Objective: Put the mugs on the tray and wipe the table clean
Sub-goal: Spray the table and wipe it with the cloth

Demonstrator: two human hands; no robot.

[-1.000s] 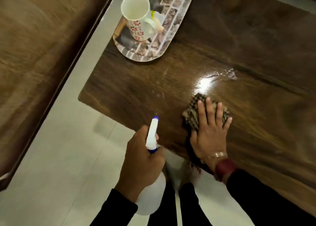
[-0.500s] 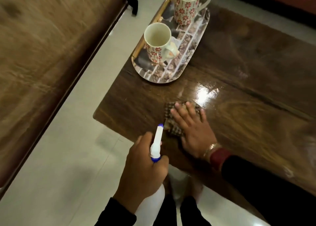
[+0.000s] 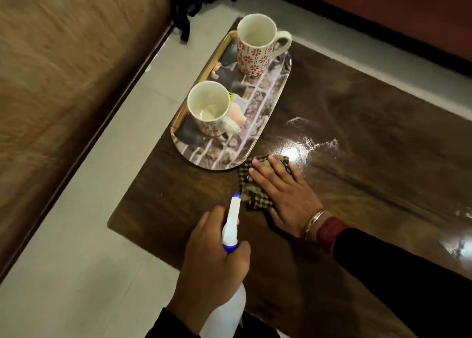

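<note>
mugs (image 3: pixel 255 48) on tray (image 3: pixel 265 112) | right hand (image 3: pixel 283 192) flat on cloth (image 3: pixel 255 197) | left hand (image 3: pixel 212 258) grips spray bottle (image 3: pixel 231 225)

Dark wood table (image 3: pixel 357 123): patterned tray (image 3: pixel 258 123) just beyond the right hand (image 3: pixel 283 192), checked cloth (image 3: pixel 251 188) under it.

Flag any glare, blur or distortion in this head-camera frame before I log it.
Head view: bright glare on the wet table just beyond the cloth under the right hand; the wooden surface at left is motion-smeared; mugs and tray stay sharp; the wide-angle lens bends straight edges.
</note>
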